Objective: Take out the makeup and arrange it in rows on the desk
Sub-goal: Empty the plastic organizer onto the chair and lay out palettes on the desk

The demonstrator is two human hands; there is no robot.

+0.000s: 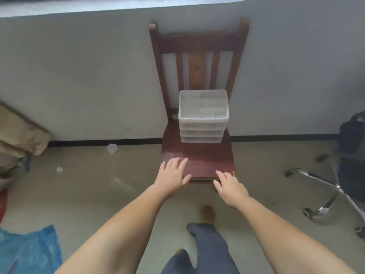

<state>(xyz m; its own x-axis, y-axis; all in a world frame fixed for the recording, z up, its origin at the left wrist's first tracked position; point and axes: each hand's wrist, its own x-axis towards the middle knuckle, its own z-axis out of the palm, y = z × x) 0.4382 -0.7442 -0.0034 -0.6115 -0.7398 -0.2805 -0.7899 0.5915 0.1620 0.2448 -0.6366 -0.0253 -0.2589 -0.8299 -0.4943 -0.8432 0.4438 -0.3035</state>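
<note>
A translucent white plastic organizer with several shallow drawers and an open divided top tray stands on the seat of a dark red wooden chair against the wall. No makeup shows in the tray or drawers; the view is blurred. My left hand stretches forward with straight fingers over the front left of the seat. Over the front right corner of the seat my right hand reaches out, fingers straight. Both hands hold nothing and are well short of the organizer.
An office chair's chrome base stands at the right. A blue plastic bag lies at the lower left, beige bundles at the far left. Paper scraps lie on the floor. My leg and shoe are below.
</note>
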